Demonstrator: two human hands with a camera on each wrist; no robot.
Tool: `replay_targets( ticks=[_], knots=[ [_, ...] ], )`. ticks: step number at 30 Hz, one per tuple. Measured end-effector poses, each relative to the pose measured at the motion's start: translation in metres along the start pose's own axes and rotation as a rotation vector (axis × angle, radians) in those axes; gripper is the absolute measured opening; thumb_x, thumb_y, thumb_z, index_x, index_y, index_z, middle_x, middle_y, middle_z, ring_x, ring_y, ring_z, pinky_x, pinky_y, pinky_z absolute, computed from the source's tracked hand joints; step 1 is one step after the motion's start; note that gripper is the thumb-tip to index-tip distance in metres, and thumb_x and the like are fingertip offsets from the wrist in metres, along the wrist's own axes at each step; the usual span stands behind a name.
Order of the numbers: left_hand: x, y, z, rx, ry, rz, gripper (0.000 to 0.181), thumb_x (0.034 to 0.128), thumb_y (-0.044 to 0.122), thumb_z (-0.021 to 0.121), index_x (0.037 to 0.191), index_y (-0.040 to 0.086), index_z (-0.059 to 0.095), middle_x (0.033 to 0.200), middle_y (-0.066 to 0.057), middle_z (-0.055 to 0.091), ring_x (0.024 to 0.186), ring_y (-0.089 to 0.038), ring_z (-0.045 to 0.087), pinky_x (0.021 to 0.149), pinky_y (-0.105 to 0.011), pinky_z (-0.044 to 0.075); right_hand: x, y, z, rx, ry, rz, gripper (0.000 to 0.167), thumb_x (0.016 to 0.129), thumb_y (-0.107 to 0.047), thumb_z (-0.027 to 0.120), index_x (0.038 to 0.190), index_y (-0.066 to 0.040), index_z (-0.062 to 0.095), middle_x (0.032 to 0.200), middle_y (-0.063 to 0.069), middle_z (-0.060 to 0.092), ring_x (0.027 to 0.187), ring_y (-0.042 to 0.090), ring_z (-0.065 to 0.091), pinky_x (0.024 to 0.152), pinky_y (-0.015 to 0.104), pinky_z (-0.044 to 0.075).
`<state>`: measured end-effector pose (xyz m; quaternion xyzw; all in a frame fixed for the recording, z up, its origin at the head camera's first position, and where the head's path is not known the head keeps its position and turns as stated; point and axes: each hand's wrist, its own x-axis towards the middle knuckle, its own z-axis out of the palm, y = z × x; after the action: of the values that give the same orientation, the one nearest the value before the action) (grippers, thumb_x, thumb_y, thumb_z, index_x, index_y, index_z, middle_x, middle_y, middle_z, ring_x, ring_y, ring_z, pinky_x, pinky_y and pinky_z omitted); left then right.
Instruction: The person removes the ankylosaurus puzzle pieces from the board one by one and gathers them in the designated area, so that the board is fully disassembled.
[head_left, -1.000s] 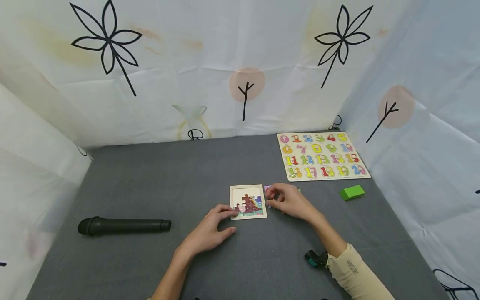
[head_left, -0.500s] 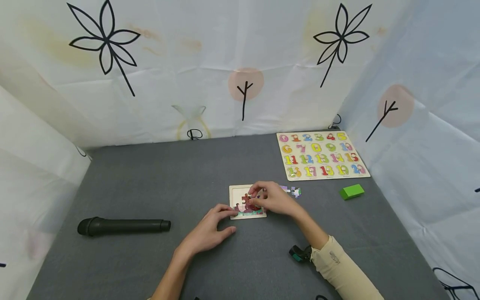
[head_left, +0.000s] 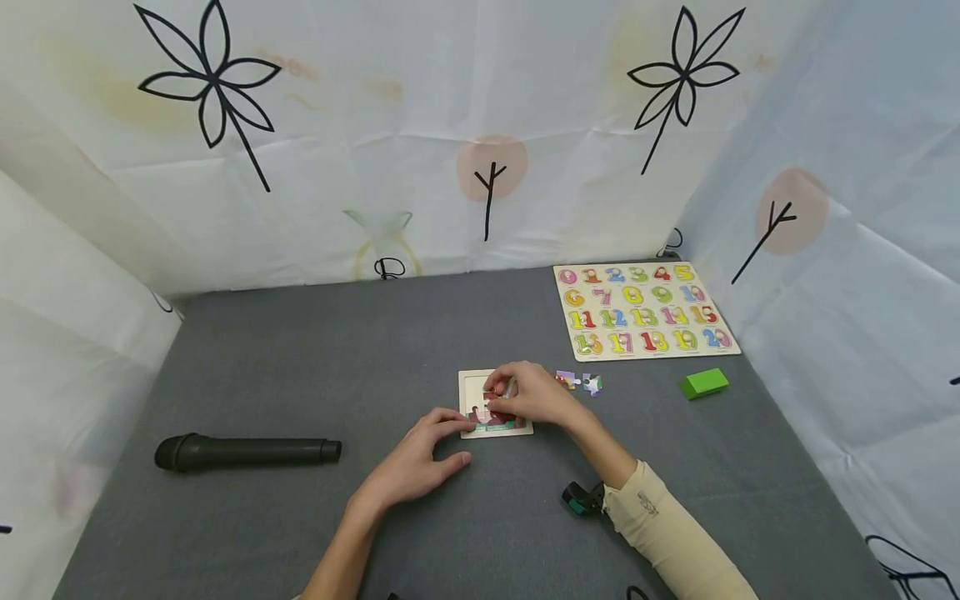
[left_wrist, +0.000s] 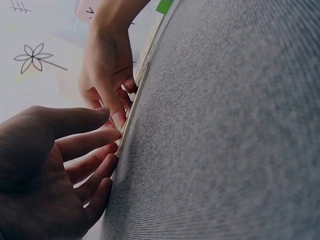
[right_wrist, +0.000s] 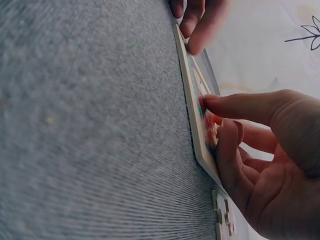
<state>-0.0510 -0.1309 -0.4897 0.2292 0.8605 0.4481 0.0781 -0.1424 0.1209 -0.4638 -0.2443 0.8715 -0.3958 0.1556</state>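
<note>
A small square puzzle board (head_left: 463,383) with a light frame lies mid-table, partly filled with brown, red and green pieces. My left hand (head_left: 414,467) rests its fingertips on the board's lower left edge, fingers loosely extended and thumb apart. Over the board's right side is my right hand (head_left: 531,395), its thumb and forefinger pinching a puzzle piece low against the picture; the fingers mostly hide that piece. In the right wrist view the thumb of the right hand (right_wrist: 285,150) meets the board's surface. Two loose puzzle pieces (head_left: 592,384) lie just right of the hand.
A number board (head_left: 637,355) lies at the back right, with a green block (head_left: 704,384) in front of it. A black microphone (head_left: 247,451) lies at the left. White printed cloth hangs behind and beside the grey table (head_left: 300,350).
My right hand has moved left from the loose pieces onto the board, bringing a piece with it, and shifted slightly further left since. My left hand has stayed at the board's edge.
</note>
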Motion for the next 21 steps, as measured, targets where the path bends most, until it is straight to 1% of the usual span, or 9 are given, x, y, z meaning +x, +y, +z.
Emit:
replay_targets(
  ticks=[4,5,7,10,11,13,15,17,21],
  knots=[
    [0.001,-0.01,0.005,0.017,0.005,-0.004,0.037,0.1033,0.036,0.075,0.139,0.024,0.073,0.141,0.001,0.064,0.133,-0.026,0.062,0.109,-0.052,0.052,0.001,0.0,-0.001,-0.018,-0.019,-0.024,0.014,0.093,-0.01,0.082,0.106,-0.006,0.079,0.087,0.003,0.069,0.051,0.0,0.051,0.052,0.02,0.046],
    [0.001,-0.008,0.004,0.009,0.001,-0.021,0.037,0.1031,0.035,0.076,0.139,0.025,0.073,0.141,0.002,0.064,0.134,-0.027,0.062,0.11,-0.056,0.051,0.001,0.0,-0.001,-0.026,-0.02,-0.028,0.013,0.093,-0.01,0.082,0.105,-0.006,0.079,0.087,0.002,0.069,0.051,-0.001,0.051,0.053,0.02,0.046],
    [0.001,-0.012,0.006,0.025,0.007,-0.007,0.037,0.1035,0.037,0.075,0.139,0.026,0.073,0.141,0.002,0.064,0.132,-0.026,0.062,0.108,-0.053,0.052,0.001,-0.001,-0.002,-0.037,-0.024,-0.027,0.014,0.092,-0.01,0.082,0.105,-0.006,0.079,0.089,0.003,0.068,0.053,-0.001,0.052,0.055,0.019,0.047],
    [0.001,-0.011,0.006,0.018,0.009,0.012,0.038,0.1035,0.036,0.075,0.139,0.022,0.073,0.14,-0.002,0.064,0.131,-0.03,0.062,0.107,-0.056,0.052,0.0,-0.002,-0.002,-0.049,-0.027,-0.019,0.014,0.093,-0.01,0.082,0.106,-0.007,0.079,0.094,0.006,0.067,0.055,-0.001,0.055,0.059,0.02,0.05],
    [0.001,-0.009,0.005,0.012,0.006,0.013,0.038,0.1036,0.035,0.075,0.139,0.021,0.073,0.14,-0.004,0.064,0.131,-0.032,0.062,0.107,-0.058,0.052,0.0,-0.003,-0.002,-0.056,-0.024,-0.016,0.014,0.093,-0.011,0.082,0.106,-0.007,0.078,0.096,0.007,0.067,0.058,0.0,0.056,0.061,0.02,0.05],
    [0.002,-0.013,0.006,0.031,0.016,0.027,0.038,0.1038,0.036,0.075,0.139,0.021,0.073,0.14,-0.004,0.065,0.13,-0.031,0.062,0.106,-0.054,0.053,-0.002,-0.004,-0.002,-0.073,-0.018,-0.012,0.013,0.094,-0.012,0.083,0.105,-0.008,0.078,0.102,0.008,0.067,0.065,0.003,0.059,0.066,0.021,0.051],
    [0.002,-0.01,0.006,0.019,0.012,0.011,0.038,0.1034,0.035,0.075,0.139,0.022,0.073,0.14,-0.003,0.064,0.131,-0.031,0.062,0.107,-0.057,0.052,-0.003,-0.004,-0.002,-0.103,-0.003,-0.016,0.012,0.094,-0.014,0.083,0.104,-0.01,0.078,0.108,0.009,0.067,0.077,0.006,0.06,0.072,0.022,0.05],
    [0.001,-0.01,0.006,0.034,0.018,0.012,0.038,0.1035,0.036,0.075,0.139,0.023,0.073,0.139,-0.001,0.065,0.131,-0.029,0.062,0.106,-0.054,0.052,-0.004,-0.004,-0.002,-0.123,0.007,-0.019,0.011,0.095,-0.016,0.083,0.104,-0.012,0.079,0.113,0.009,0.068,0.086,0.01,0.058,0.075,0.024,0.049],
    [0.0,0.002,0.002,0.019,0.0,-0.026,0.038,0.1025,0.03,0.076,0.138,0.018,0.073,0.14,-0.003,0.064,0.131,-0.03,0.062,0.108,-0.057,0.051,-0.006,-0.005,-0.002,-0.123,0.013,-0.027,0.011,0.096,-0.016,0.082,0.105,-0.011,0.078,0.117,0.01,0.069,0.085,0.012,0.058,0.076,0.025,0.048]
  ],
)
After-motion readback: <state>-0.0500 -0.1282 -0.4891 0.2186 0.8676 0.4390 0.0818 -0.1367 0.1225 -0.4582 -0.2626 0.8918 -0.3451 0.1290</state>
